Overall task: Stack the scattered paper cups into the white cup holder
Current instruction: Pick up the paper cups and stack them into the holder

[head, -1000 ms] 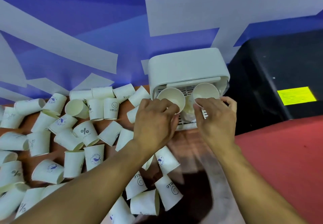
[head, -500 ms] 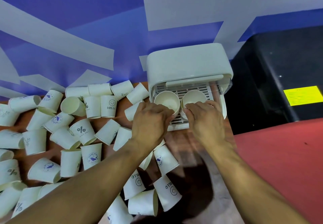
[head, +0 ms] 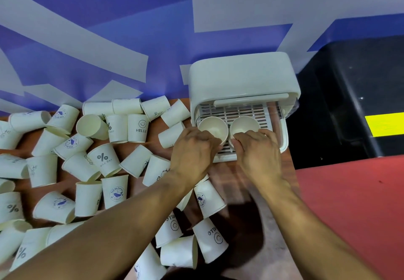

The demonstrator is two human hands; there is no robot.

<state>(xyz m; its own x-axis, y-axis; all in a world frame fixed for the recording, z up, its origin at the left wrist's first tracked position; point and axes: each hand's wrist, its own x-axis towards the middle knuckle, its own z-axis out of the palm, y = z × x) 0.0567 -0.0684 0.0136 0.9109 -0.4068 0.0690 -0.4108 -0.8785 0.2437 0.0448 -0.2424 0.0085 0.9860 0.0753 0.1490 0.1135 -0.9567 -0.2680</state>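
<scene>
Both hands are at the holder [head: 240, 78], which stands at the back of the desk [head: 227, 177] against the blue wall [head: 87, 39]. The left hand [head: 194, 150] has its fingers [head: 209, 140] curled on the near rim of the left cup [head: 213, 126]. The right hand [head: 258, 150] pinches the near rim of the right cup [head: 244, 124] in the same way. The two cups stand mouth up, side by side on the slotted tray, and their rims almost touch.

I think the main risk is the thin paper: a hard pinch could bend a rim, and then the next cup will not sit well inside. Because the two cups are so close, pushing one may tilt the other. The holder looks light, so a strong push could slide it toward the wall.

The many loose cups [head: 102, 159] lie on the left part of the desk. One cup [head: 171, 134] lies just beside the holder and near the left wrist, and the forearm could knock it when it goes back. A black box [head: 349, 104] stands at the right of the holder, with a red surface [head: 349, 203] in front of it.
</scene>
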